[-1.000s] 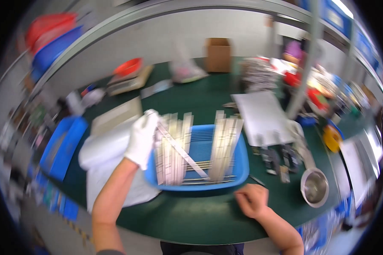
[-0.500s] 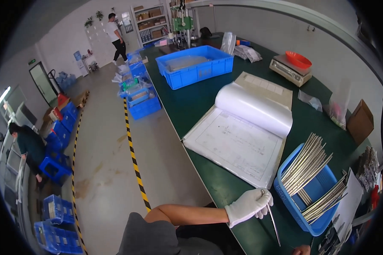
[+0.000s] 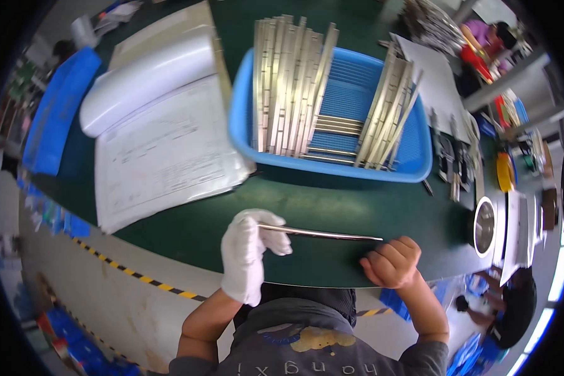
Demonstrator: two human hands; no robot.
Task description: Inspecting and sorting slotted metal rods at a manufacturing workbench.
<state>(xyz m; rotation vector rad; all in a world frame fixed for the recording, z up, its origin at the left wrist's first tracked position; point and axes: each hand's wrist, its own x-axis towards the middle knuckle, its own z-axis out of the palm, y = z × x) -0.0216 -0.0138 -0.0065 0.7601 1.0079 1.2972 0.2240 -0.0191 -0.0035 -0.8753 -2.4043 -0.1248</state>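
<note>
My left hand [image 3: 239,255], in a white glove, pinches one end of a thin shiny metal rod [image 3: 319,234] above the green table [image 3: 307,197]. The rod points right, nearly level. Its far tip ends just above the curled fingers of my right hand [image 3: 393,262], which is bare and closed near the table's front edge; whatever it may hold is hidden. Beyond both hands sits a blue plastic basket [image 3: 332,170]. A thick bundle of metal strips [image 3: 288,94] leans in its left part, a smaller bundle [image 3: 385,113] in its right, and several strips lie across the bottom.
An open binder of drawings [image 3: 169,150] lies left of the basket, with a blue bin [image 3: 62,113] farther left. Calipers [image 3: 446,156], a metal bowl [image 3: 484,225] and a yellow ring [image 3: 506,172] are on the right. A person [image 3: 514,310] works beyond the table's right side.
My view has swung right and down, to the basket and both hands. The rod has gone from slanting downward to nearly level. My right hand has come fully into view, closed.
</note>
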